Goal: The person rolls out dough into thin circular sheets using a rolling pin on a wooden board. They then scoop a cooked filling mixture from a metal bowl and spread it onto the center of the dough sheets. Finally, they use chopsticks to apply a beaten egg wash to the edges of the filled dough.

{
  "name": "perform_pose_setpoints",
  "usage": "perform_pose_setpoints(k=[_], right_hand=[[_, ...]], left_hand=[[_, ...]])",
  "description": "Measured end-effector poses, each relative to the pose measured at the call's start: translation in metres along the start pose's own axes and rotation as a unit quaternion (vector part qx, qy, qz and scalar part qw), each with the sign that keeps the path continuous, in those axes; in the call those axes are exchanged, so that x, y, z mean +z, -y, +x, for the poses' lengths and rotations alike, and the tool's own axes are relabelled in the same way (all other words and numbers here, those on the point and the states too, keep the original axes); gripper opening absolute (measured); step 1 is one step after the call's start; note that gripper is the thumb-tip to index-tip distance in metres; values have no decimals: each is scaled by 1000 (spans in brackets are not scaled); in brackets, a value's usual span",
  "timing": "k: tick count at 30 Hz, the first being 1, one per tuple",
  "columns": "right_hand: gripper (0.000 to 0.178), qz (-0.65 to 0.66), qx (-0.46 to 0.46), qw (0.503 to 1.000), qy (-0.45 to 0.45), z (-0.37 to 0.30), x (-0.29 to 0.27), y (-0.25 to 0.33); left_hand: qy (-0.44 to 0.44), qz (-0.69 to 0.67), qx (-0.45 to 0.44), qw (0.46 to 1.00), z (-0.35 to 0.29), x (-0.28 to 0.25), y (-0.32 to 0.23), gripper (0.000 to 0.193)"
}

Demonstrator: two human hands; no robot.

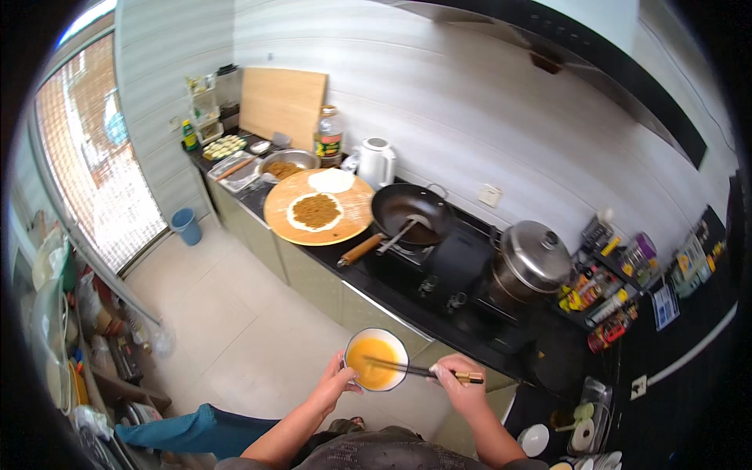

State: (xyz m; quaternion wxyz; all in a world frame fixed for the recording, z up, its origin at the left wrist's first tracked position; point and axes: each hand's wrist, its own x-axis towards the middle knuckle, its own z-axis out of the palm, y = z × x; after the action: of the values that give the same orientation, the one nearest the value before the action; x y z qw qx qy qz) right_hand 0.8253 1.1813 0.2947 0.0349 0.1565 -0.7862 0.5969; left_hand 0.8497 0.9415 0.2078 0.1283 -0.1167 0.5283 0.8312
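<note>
My left hand [338, 381] is closed around the side of a white bowl [399, 345], its thumb at the rim. Beaten egg [368, 362], yellow and liquid, lies in the bowl. In my right hand [454, 379] is a pair of dark chopsticks [419, 370] with pale ends, their tips dipped in the egg. The bowl is held over the floor, in front of the counter. On the counter beyond, a round wooden board [286, 187] carries a flat dough round [337, 220] spread with brown filling, and a patch of white flour [331, 181].
A black wok [392, 205] with a wooden handle and a metal spatula in it sits on the stove. Right of it stands a lidded steel pot [535, 252]. Seasoning bottles fill a rack [583, 301]. A blue bin [186, 226] is on the floor. Crowded shelves [117, 380] line the left.
</note>
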Motion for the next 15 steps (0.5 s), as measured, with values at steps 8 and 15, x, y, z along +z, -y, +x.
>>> perform_pose_setpoints(k=[8,15], right_hand=[[7,44,4,988,148,109,75,-21],[10,90,-10,964,250,202,128,-27]], left_hand=[[-137,-35,12,990,10,-65,-35,48],[-221,-79,49,971,47,-113,-61,46]])
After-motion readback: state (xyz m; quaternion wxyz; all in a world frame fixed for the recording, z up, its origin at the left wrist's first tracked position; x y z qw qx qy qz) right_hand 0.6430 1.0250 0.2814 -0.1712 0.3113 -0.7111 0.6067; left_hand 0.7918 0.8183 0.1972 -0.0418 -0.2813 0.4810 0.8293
